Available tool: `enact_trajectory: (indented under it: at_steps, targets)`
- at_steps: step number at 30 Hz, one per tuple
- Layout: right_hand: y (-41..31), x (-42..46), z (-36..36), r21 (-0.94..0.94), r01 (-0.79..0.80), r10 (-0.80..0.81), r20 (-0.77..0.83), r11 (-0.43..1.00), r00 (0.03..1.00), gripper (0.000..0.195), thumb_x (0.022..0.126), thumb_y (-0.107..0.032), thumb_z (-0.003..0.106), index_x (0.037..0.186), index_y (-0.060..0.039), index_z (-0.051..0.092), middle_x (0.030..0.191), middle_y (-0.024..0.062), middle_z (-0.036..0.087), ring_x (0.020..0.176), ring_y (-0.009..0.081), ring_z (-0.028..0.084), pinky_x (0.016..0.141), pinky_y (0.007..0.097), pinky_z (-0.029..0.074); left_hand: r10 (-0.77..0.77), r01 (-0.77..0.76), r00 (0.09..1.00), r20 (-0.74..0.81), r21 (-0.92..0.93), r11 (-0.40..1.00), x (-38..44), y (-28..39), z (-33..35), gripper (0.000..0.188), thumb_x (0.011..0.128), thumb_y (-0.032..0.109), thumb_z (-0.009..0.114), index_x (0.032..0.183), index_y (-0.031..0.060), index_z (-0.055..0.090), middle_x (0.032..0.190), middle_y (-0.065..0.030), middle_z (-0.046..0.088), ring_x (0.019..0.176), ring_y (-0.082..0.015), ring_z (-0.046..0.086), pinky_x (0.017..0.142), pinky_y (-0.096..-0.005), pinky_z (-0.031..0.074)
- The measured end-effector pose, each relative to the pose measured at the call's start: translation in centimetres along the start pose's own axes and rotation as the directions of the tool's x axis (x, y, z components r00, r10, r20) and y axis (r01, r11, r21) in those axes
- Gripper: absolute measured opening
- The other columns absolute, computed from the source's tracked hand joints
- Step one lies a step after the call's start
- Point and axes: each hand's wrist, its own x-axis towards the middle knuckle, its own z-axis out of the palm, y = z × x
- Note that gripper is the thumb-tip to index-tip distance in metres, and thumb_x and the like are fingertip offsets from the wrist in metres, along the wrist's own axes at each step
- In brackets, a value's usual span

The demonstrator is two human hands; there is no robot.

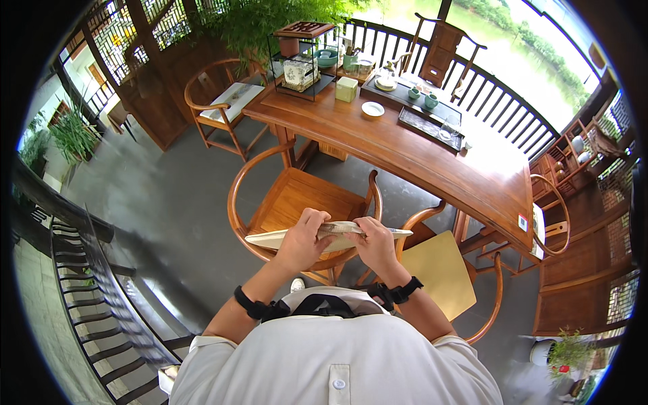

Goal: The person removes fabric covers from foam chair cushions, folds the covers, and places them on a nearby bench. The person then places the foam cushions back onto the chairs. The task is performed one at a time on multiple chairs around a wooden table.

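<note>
A thin off-white chair cushion (pixel 266 240) is held up in front of my body, seen nearly edge-on. My left hand (pixel 304 243) grips its upper edge left of the middle, thumb on the near side. Close beside it, my right hand (pixel 375 245) pinches the same edge. Between the hands the fabric is bunched and folded. Just beyond the cushion stands a wooden armchair (pixel 304 195) with a bare seat and a curved rail. The cushion's far face is hidden from me.
A long wooden table (pixel 329 119) carries a tea tray (pixel 405 93), a white dish (pixel 372 109) and a small shelf rack (pixel 304 61). Right of me is another armchair with a tan seat pad (pixel 438 278). A cushioned armchair (pixel 230 104) stands far left. Dark railing (pixel 96 309) runs at lower left.
</note>
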Motion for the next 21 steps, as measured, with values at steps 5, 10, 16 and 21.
enact_trajectory:
  at_steps: [5, 10, 16, 21]
  targets:
    - [-1.6, 0.1, 0.6, -0.082, 0.012, -0.016, -0.057, 0.997, 0.998, 0.020, 0.078, -0.013, 0.076, 0.089, -0.0022, 0.063, 0.081, 0.0119, 0.064, 0.076, 0.0320, 0.063, 0.065, 0.0392, 0.050, 0.212, -0.192, 0.963, -0.166, 0.127, 0.973, -0.1, 0.0, -0.1, 0.018, 0.085, 0.009, 0.071, 0.095, 0.0022, 0.058, 0.092, -0.0138, 0.054, 0.072, -0.0333, 0.063, 0.060, -0.0393, 0.053]
    - [-2.1, 0.2, 0.6, -0.091, 0.006, -0.007, -0.002, 0.996, 1.000, 0.020, 0.078, -0.016, 0.076, 0.088, -0.0050, 0.062, 0.081, 0.0102, 0.064, 0.077, 0.0308, 0.064, 0.064, 0.0401, 0.050, 0.254, -0.213, 0.959, -0.123, 0.277, 0.937, -0.5, 0.3, -0.9, 0.009, 0.085, 0.005, 0.069, 0.090, 0.0010, 0.063, 0.079, -0.0116, 0.056, 0.066, -0.0309, 0.061, 0.058, -0.0357, 0.051]
    - [-3.0, -0.4, 1.9, -0.162, 0.112, -0.091, 0.135, 0.980, 0.987, 0.020, 0.078, -0.020, 0.076, 0.089, -0.0076, 0.064, 0.081, 0.0066, 0.063, 0.076, 0.0266, 0.064, 0.060, 0.0378, 0.050, -0.213, 0.212, 0.977, -0.026, -0.036, 0.977, -1.9, -1.1, -0.7, 0.008, 0.089, 0.007, 0.065, 0.088, -0.0007, 0.062, 0.072, -0.0107, 0.061, 0.064, -0.0217, 0.065, 0.055, -0.0332, 0.051]
    - [-2.8, -0.4, 3.5, -0.176, 0.206, -0.181, 0.149, 0.962, 0.972, 0.017, 0.076, -0.014, 0.076, 0.086, -0.0072, 0.063, 0.081, 0.0057, 0.063, 0.074, 0.0269, 0.063, 0.058, 0.0376, 0.049, -0.512, 0.504, 0.852, 0.111, -0.444, 0.741, -2.3, -2.1, -1.3, 0.006, 0.089, 0.004, 0.061, 0.087, -0.0012, 0.062, 0.069, -0.0088, 0.063, 0.062, -0.0138, 0.062, 0.055, -0.0299, 0.050]
